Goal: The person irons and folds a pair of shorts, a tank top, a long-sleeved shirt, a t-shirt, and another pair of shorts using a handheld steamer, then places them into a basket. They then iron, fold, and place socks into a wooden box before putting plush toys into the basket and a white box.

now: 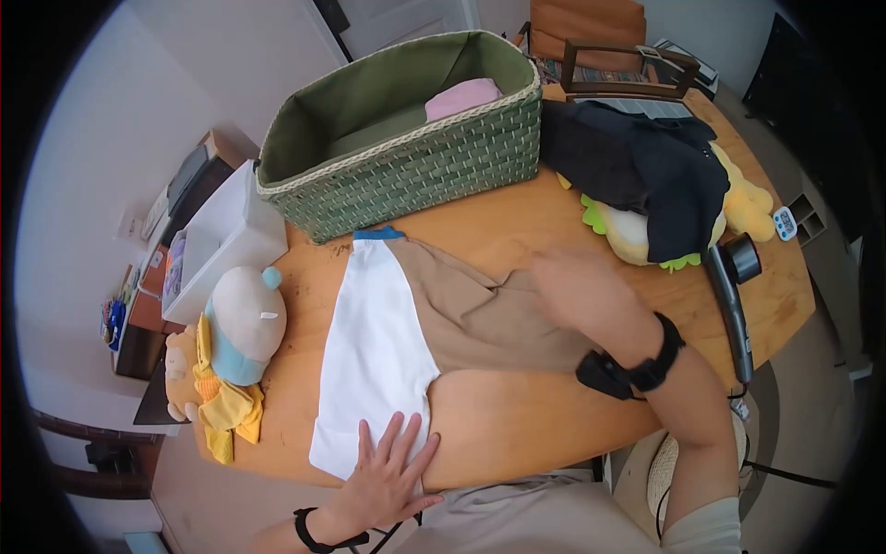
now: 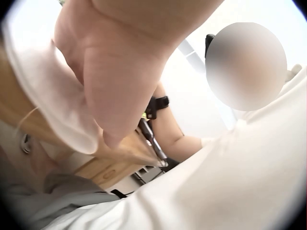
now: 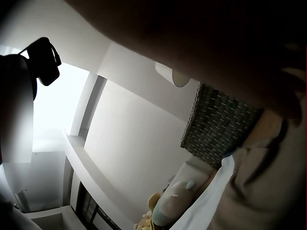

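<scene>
A white-and-tan garment (image 1: 374,323) with a blue edge at its far end lies spread on the wooden table. Across the lower end of its white part rests my left hand (image 1: 392,475), fingers straight and spread. My right hand (image 1: 581,286) is over the tan part (image 1: 480,323), blurred in the head view; I cannot tell how its fingers lie. The right wrist view shows that hand dark at the upper right, close to the tan cloth (image 3: 259,177). In the left wrist view the left hand (image 2: 115,72) fills the top, beside the white cloth.
Beyond the garment stands a green woven basket (image 1: 415,171) with pink cloth (image 1: 461,99) inside. Plush toys (image 1: 245,323) and a white bin (image 1: 235,222) are at the left. Dark clothing (image 1: 678,175) lies over yellow plush at the right, near a black handheld appliance (image 1: 729,314).
</scene>
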{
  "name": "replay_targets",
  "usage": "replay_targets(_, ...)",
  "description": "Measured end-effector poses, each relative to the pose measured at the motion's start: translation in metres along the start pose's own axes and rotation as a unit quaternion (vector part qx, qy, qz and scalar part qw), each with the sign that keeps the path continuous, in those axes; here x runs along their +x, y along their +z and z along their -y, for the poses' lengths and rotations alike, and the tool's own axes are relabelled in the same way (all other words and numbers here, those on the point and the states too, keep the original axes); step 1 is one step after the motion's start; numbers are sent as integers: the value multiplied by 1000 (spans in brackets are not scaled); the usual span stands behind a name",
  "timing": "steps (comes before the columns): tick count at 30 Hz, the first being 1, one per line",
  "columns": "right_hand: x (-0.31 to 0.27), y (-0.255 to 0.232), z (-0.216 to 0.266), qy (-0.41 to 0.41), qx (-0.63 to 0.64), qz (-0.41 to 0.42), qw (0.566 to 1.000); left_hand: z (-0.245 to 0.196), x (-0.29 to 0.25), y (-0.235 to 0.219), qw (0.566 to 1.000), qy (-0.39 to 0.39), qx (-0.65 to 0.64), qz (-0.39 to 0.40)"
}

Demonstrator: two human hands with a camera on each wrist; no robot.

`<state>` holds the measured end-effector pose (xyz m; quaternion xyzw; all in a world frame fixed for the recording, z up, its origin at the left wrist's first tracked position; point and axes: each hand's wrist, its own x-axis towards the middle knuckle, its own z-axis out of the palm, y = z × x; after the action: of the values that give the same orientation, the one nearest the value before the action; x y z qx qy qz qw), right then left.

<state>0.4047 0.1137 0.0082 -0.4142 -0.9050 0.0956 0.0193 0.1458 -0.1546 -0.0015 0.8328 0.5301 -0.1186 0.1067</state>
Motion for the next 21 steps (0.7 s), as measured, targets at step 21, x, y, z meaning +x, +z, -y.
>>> replay_targets(21,-124,29,-41,187,158,-162,956,110,183,-34,980,-165,-2,-114)
